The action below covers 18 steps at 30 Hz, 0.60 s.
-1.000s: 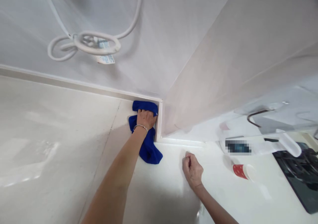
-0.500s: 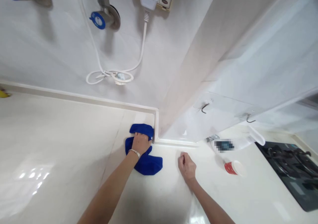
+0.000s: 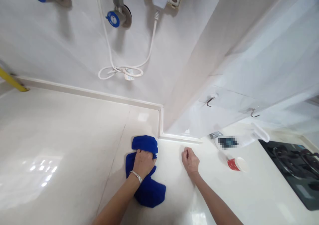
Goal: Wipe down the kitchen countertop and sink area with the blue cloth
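The cloth (image 3: 150, 192), clutched by the left hand (image 3: 144, 163), lies well left of the cup (image 3: 233, 164); right hand (image 3: 190, 160) clenched, nearer it; a rightward swing could tip the cup, hasty dragging bunch the cloth

Glossy white countertop (image 3: 74, 128) | blue cloth (image 3: 149, 192), creased | red-and-white cup (image 3: 233, 165) | white bottle (image 3: 244, 142) | black cooktop (image 3: 294, 175)

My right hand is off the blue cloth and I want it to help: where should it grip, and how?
Probably the loose near end of the blue cloth, the right hand coming from the right and pinching its edge. This edge lies uncovered, spread toward that side, while the left hand covers the middle.
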### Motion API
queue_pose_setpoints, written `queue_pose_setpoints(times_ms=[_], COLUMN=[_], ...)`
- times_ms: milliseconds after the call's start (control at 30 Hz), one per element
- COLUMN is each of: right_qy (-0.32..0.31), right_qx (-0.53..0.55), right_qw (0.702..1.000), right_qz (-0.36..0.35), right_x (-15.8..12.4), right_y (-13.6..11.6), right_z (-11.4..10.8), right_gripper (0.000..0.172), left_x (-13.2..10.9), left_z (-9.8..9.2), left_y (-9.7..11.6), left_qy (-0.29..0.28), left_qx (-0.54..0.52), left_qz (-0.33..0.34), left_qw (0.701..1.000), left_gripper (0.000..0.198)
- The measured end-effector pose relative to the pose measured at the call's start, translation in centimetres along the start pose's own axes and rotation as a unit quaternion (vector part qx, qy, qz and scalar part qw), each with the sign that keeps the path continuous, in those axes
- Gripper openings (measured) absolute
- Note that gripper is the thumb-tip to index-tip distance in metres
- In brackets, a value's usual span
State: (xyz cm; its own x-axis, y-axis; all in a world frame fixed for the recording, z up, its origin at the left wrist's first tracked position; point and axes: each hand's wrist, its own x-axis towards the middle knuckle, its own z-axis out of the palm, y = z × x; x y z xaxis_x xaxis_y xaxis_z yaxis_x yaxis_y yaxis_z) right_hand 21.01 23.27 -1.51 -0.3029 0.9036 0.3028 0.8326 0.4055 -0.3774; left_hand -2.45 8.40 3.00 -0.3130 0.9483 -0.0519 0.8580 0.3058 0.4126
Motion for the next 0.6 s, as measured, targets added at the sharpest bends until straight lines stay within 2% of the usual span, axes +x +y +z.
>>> queue_pose_setpoints(times_ms=[167,433,600], right_qy=[-0.008,-0.006,-0.015], right_qx=[0.006,0.001,0.007], right_qw=[1.000,1.000,1.000], right_qz=[0.015,0.017,0.020], right_x=[0.0,0.0,0.0], right_y=[-0.1,0.2,0.4], right_z=[-0.2,-0.1,-0.1], right_gripper=[0.034,0.035,0.031], left_x=[2.3,3.0,4.6], left_z=[0.1,-0.1,0.1], left_y=[0.6,0.6,0.3], left_qy=[-0.001,0.011,0.020], left_qx=[0.010,0.014,0.021], left_qz=[-0.004,-0.024,-0.036], left_qw=[1.000,1.000,0.999], left_gripper=[0.030,0.032,0.034])
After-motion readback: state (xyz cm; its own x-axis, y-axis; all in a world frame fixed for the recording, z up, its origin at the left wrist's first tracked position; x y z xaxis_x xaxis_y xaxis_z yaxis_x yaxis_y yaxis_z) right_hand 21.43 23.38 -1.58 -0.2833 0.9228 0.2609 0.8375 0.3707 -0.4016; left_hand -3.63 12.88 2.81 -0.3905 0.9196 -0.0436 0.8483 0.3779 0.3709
